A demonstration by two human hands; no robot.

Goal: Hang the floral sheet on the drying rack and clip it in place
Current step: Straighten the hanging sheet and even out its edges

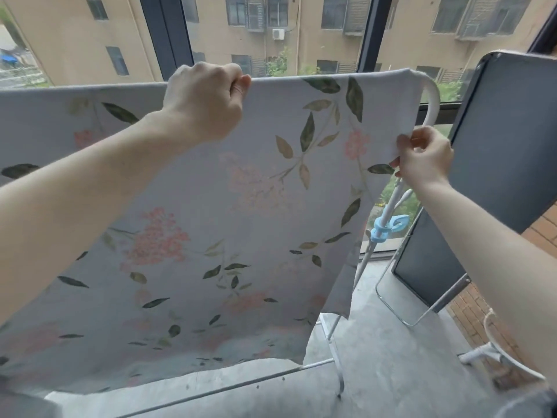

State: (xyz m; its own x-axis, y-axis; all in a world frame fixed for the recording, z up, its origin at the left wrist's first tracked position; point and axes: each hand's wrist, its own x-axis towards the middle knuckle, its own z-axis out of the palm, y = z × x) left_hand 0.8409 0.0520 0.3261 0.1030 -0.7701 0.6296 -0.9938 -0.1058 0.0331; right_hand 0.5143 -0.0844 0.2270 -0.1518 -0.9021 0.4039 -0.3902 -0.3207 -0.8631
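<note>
Over the top bar of the white metal drying rack (431, 98), before tall dark-framed windows (168, 34), hangs the pale grey floral sheet (229, 206). Left hand (208, 101) grips its top edge; right hand (423, 156) pinches its right edge. A blue plastic clip (388, 226) sits on the rack's right leg above grey concrete floor (391, 372).

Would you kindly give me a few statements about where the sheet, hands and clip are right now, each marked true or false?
1. The floral sheet is draped over the drying rack's top bar. True.
2. The left hand holds the blue clip. False: its grip is on the sheet's top edge.
3. The right hand pinches the sheet's side edge. True.
4. The blue clip pins the sheet. False: it sits on the rack's side pole, clear of the fabric.
</note>
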